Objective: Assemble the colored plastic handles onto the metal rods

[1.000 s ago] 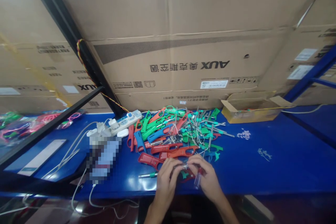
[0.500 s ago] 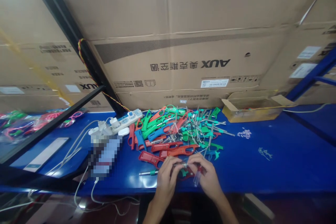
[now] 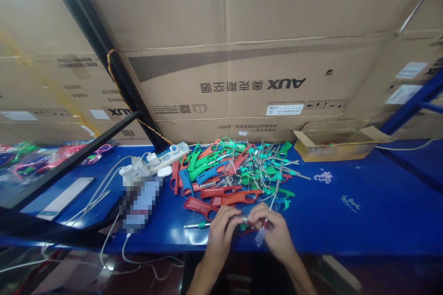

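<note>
My left hand (image 3: 221,226) is closed in a pinch at the table's front edge, fingertips meeting those of my right hand (image 3: 272,228). Between them sits a small shiny part (image 3: 244,218), mostly hidden by the fingers. A screwdriver (image 3: 261,236) with a clear and red handle is tucked in my right hand, handle down and thin shaft pointing up. Beyond the hands lies a pile of lighter parts: red casings (image 3: 197,206), green casings (image 3: 207,163), blue casings (image 3: 186,181) and metal tubes with teal fittings (image 3: 278,175). One such tube (image 3: 197,226) rests left of my left hand.
An open cardboard box (image 3: 332,147) stands at the back right, near small pinkish pieces (image 3: 323,177). A power strip (image 3: 173,156) with plugs, a blurred phone (image 3: 141,205) and white cables are at the left. Large cartons (image 3: 221,18) wall off the back.
The screwdriver has turned slightly in my right hand, and its shaft now shows above the fingers. Both hands stay together in nearly the same place. The view has shifted a little.
</note>
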Tool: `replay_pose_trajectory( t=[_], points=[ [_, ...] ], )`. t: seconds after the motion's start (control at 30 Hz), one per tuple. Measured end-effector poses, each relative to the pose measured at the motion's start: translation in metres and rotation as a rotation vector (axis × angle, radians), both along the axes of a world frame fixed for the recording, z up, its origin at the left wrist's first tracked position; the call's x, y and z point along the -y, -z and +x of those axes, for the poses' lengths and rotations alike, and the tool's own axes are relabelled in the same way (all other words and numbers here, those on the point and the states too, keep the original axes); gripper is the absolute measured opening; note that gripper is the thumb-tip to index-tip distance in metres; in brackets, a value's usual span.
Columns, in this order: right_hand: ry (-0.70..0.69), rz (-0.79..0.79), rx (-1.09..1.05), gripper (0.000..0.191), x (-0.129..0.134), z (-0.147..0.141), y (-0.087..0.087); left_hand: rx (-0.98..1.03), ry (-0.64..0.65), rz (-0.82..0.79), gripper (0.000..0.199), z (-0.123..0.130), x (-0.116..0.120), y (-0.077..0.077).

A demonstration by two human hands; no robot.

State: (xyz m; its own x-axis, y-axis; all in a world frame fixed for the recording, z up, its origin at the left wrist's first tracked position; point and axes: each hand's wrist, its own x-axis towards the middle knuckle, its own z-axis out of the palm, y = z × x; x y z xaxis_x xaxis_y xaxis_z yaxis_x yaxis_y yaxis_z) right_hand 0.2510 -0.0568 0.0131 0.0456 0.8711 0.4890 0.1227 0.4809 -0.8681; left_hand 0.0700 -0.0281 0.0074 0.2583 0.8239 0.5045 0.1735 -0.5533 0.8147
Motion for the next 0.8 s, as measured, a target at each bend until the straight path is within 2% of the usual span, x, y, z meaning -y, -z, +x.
replay_pose_trajectory(
  t=[0.2, 0.37, 0.5, 0.67, 0.8],
  points=[
    [-0.031, 0.026, 0.035, 0.030, 0.0019, 0.0004, 0.0009, -0.002, 0.014, 0.045, 0.011, 0.0000, -0.0006, 0.0038],
    [-0.026, 0.002, 0.009, 0.023, 0.0030, -0.0019, 0.0003, 0.023, 0.014, 0.034, 0.010, 0.0003, -0.0006, 0.0038],
    [0.031, -0.006, 0.007, 0.014, 0.0040, -0.0037, -0.0025, 0.036, 0.027, -0.078, 0.013, -0.0001, 0.0010, 0.0019],
    [0.140, 0.000, 0.004, 0.019, 0.0035, -0.0031, 0.0010, 0.103, -0.016, -0.279, 0.023, -0.0011, 0.0019, 0.0035],
    [0.122, 0.049, 0.184, 0.026, -0.0016, -0.0067, 0.0056, 0.220, -0.035, -0.423, 0.036, -0.0015, 0.0027, 0.0011]
  ],
)
